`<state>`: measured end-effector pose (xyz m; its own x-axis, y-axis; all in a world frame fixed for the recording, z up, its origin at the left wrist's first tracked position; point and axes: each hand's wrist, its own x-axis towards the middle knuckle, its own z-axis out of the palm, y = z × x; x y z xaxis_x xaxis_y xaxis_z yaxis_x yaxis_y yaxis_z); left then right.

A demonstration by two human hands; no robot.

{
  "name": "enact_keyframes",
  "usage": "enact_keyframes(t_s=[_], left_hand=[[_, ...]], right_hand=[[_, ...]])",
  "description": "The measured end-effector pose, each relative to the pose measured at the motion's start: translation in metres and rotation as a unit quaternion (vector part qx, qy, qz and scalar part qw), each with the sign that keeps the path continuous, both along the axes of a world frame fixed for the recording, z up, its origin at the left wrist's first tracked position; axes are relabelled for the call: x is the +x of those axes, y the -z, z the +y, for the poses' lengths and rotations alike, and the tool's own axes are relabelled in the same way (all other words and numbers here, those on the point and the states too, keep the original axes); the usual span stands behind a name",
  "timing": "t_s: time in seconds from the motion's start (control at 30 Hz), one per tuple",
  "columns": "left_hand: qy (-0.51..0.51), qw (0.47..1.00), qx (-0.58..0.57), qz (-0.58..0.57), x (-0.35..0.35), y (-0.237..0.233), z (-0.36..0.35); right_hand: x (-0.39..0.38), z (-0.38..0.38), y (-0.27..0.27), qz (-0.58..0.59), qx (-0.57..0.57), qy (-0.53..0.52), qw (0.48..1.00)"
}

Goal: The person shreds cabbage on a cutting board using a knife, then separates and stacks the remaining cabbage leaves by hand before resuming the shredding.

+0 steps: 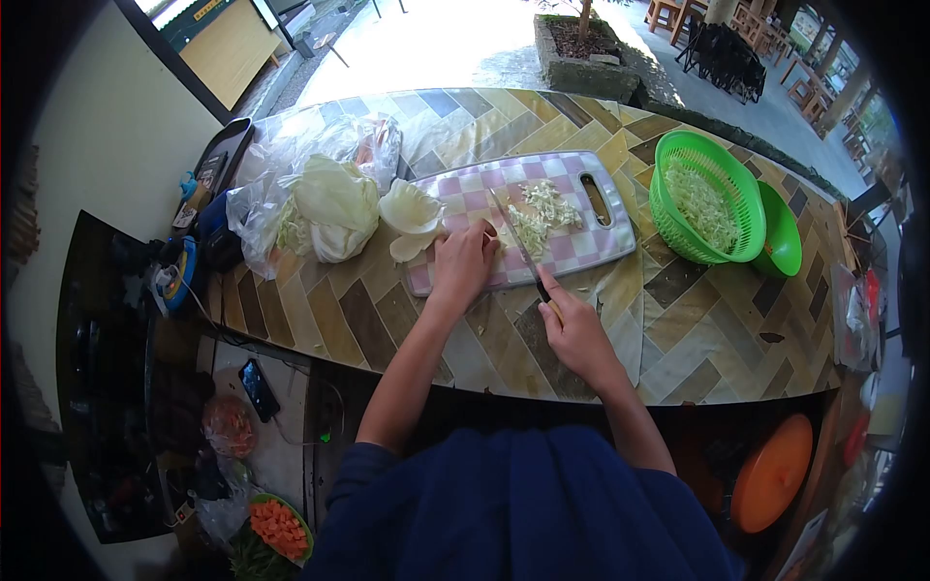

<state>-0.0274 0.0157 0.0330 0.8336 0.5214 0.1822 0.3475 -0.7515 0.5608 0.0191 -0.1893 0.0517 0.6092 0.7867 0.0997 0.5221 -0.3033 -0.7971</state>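
A pink and white checked cutting board (581, 254) lies on the patterned table. My right hand (573, 324) is closed round the handle of a knife (518, 237), whose blade points away over the board. On the board's left part rests my left hand (467, 257), fingers curled down near the blade; what is under the fingertips is too small to make out. Chopped pale cabbage (547, 208) lies right of the blade. Loose cabbage leaves (412, 210) sit at the board's left edge, beside a larger cabbage (334, 208) by a clear plastic bag (254, 218).
On the right, a green basket (753, 218) of shredded cabbage overlaps a green bowl (783, 232). Below the table are a phone (259, 389), chopped orange pieces (278, 528) in a green container, and an orange lid (773, 474). A black tray (225, 145) stands at the left.
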Motion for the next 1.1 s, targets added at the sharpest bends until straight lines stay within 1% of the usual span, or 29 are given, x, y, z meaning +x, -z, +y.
enact_keyframes(t_s=[0.1,0.17,0.3,0.37,0.47,0.57,0.67,0.77,0.97,1.1], left_hand=[[0.005,0.994,0.094,-0.049,0.002,0.008,-0.001],[-0.003,0.996,0.073,-0.046,0.003,0.011,-0.001],[-0.023,0.998,0.041,-0.042,0.002,0.010,-0.003],[-0.017,0.997,0.061,-0.051,0.001,0.011,-0.003],[-0.008,0.993,0.088,-0.072,0.000,0.015,-0.003],[-0.001,0.992,0.100,-0.081,-0.002,0.013,-0.004],[0.004,0.991,0.102,-0.086,-0.005,0.013,-0.004],[0.005,0.992,0.092,-0.088,-0.005,0.012,-0.004],[-0.009,0.993,0.074,-0.090,-0.005,0.013,-0.003],[-0.016,0.994,0.064,-0.088,-0.005,0.014,-0.003]], right_hand=[[-0.003,0.002,0.000,0.002,-0.001,-0.006,1.000],[-0.004,0.002,0.001,-0.009,0.005,-0.008,1.000],[-0.005,0.002,-0.001,0.005,-0.004,-0.007,1.000],[-0.004,0.001,0.003,0.000,0.003,-0.005,1.000],[-0.001,-0.001,-0.002,0.042,-0.019,0.023,0.999],[0.003,-0.004,0.000,0.058,0.013,0.023,0.998],[0.001,-0.004,-0.012,0.109,-0.054,0.019,0.992],[-0.003,-0.003,-0.006,0.048,0.022,-0.002,0.999],[-0.009,0.000,-0.015,0.030,-0.033,-0.027,0.999],[-0.013,-0.001,-0.005,-0.007,-0.035,-0.029,0.999]])
